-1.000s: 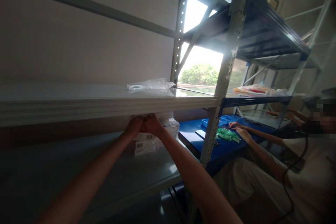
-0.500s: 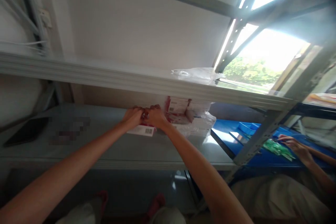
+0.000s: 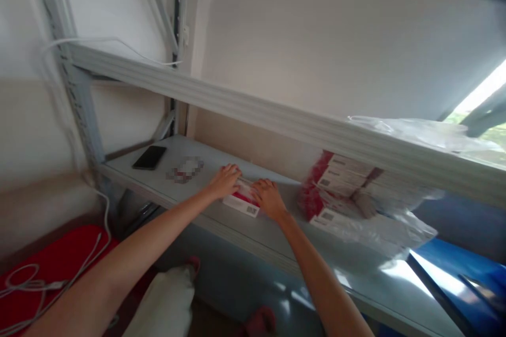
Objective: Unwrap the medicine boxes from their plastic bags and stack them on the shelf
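A small white and red box (image 3: pixel 240 205) with a printed code on its side lies on the grey shelf (image 3: pixel 276 239). My left hand (image 3: pixel 226 181) grips it at its left end, fingers curled over the top edge. At the right end, my right hand (image 3: pixel 270 197) holds the box with bent fingers. Something clear and shiny, perhaps plastic film, shows on the box top between the hands. My fingertips partly cover the top, and its far side is hidden.
Several similar boxes in clear plastic (image 3: pixel 356 195) stand to the right. A black phone (image 3: pixel 149 158) and a blurred-out item (image 3: pixel 185 169) lie to the left. An upper shelf beam (image 3: pixel 276 113) runs above. White cables (image 3: pixel 35 287) rest on a red surface at lower left.
My view has swung left, bringing the phone and cables into sight. My hands, close together over the box before, are now apart at its two ends. The co-worker's hands have left the view.
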Action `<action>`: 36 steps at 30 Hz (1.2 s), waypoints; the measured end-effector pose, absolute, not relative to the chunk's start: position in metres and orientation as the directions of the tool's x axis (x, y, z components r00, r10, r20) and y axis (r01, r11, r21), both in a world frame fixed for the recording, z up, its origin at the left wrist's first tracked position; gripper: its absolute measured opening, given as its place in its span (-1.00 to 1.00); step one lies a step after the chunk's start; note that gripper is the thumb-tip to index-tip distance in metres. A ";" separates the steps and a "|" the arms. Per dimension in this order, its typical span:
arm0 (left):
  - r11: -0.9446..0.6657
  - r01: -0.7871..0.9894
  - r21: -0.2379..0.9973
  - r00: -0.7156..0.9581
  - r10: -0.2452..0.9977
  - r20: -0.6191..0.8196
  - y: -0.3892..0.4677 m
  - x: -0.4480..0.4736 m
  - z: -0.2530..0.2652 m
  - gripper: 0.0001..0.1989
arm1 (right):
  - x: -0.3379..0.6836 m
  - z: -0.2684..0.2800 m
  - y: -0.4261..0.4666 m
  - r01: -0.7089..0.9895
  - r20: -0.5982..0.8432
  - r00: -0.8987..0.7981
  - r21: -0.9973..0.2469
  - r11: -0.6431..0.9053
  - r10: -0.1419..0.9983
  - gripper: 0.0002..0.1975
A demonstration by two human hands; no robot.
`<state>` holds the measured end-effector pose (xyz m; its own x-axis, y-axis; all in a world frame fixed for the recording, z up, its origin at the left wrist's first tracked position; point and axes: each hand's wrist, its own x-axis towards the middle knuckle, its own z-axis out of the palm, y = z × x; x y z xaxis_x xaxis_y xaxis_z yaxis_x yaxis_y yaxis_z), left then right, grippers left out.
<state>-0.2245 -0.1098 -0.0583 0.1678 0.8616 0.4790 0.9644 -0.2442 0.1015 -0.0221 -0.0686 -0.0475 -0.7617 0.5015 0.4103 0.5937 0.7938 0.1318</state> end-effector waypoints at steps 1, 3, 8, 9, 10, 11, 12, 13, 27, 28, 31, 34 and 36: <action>-0.242 0.960 0.140 0.154 0.875 0.459 -0.110 -0.229 -0.060 -0.63 | -0.017 -0.051 -0.067 0.615 0.429 -0.735 0.096 0.783 0.525 -0.73; -0.251 0.930 0.269 0.136 0.913 0.384 -0.110 -0.240 -0.064 -0.63 | -0.008 -0.061 -0.063 0.657 0.487 -0.655 -0.012 0.754 0.578 -0.74; -0.342 0.696 0.631 0.092 0.914 0.395 -0.110 -0.255 -0.065 -0.86 | -0.007 -0.085 -0.061 0.640 0.641 -0.328 -0.389 0.662 0.694 -0.67; -0.353 0.625 0.697 0.067 0.913 0.402 -0.111 -0.256 -0.063 -0.90 | -0.008 -0.087 -0.061 0.599 0.648 -0.237 -0.489 0.634 0.724 -0.65; -0.354 0.551 0.756 0.047 0.917 0.395 -0.112 -0.257 -0.061 -0.92 | -0.009 -0.089 -0.060 0.543 0.640 -0.147 -0.585 0.602 0.754 -0.62; -0.340 0.482 0.808 0.028 0.927 0.374 -0.114 -0.258 -0.059 -0.94 | -0.010 -0.090 -0.059 0.485 0.621 -0.070 -0.663 0.571 0.781 -0.59; -0.317 0.421 0.850 0.007 0.938 0.346 -0.117 -0.258 -0.056 -0.95 | -0.010 -0.091 -0.058 0.427 0.595 -0.007 -0.725 0.541 0.803 -0.56; -0.294 0.371 0.881 -0.023 0.945 0.325 -0.120 -0.258 -0.053 -0.95 | -0.010 -0.090 -0.057 0.371 0.564 0.046 -0.775 0.511 0.824 -0.54; -0.324 0.432 0.842 -0.153 0.894 0.422 -0.140 -0.298 -0.029 -0.73 | -0.002 -0.091 -0.096 0.354 0.501 0.012 -0.812 0.465 0.866 -0.38; -0.313 0.443 0.840 -0.133 0.904 0.407 -0.143 -0.303 -0.029 -0.70 | -0.006 -0.084 -0.107 0.467 0.605 -0.041 -0.692 0.550 0.795 -0.35; -0.310 0.414 0.856 -0.176 0.895 0.410 -0.152 -0.311 -0.030 -0.69 | -0.026 -0.060 -0.147 0.657 0.758 -0.318 -0.257 0.709 0.570 -0.32; -0.346 0.292 0.892 -0.246 0.874 0.419 -0.161 -0.308 -0.032 -0.75 | -0.055 -0.042 -0.177 0.433 0.541 -0.773 0.067 0.899 0.331 -0.44; -0.369 0.151 0.917 -0.255 0.882 0.396 -0.167 -0.303 -0.034 -0.77 | -0.072 -0.036 -0.180 0.384 0.457 -0.832 0.062 0.921 0.316 -0.50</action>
